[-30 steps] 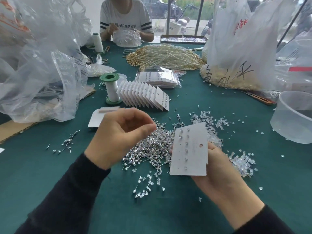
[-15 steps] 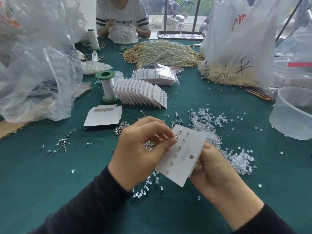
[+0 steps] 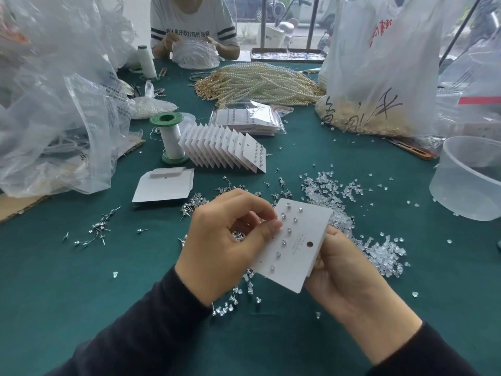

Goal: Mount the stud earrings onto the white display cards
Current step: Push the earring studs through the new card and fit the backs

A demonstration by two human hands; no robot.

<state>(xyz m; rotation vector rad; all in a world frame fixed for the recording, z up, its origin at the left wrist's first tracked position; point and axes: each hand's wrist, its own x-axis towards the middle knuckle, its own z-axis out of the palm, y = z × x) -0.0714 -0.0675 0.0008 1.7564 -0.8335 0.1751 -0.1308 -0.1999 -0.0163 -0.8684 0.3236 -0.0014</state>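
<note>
Green surface (image 3: 81, 280), loose studs (image 3: 193, 206) strewn: right hand (image 3: 344, 272) holds the white card (image 3: 296, 249) above it; left hand (image 3: 230, 240), grip narrow, apparently seats a stud in its upper row. Next needs another stud picked.

- Single head-worn wide-angle view, looking forward and down over the green table (image 3: 81, 308).
- Very near the left hand (image 3: 225, 245), right hand (image 3: 349, 272) and white card (image 3: 298, 256), just below centre toward 6 o'clock.
- Far table edge and seated person (image 3: 193, 25) up at 12 o'clock.

Tilted white card (image 3: 294, 248) bears eight stud earrings (image 3: 289, 230).
</note>
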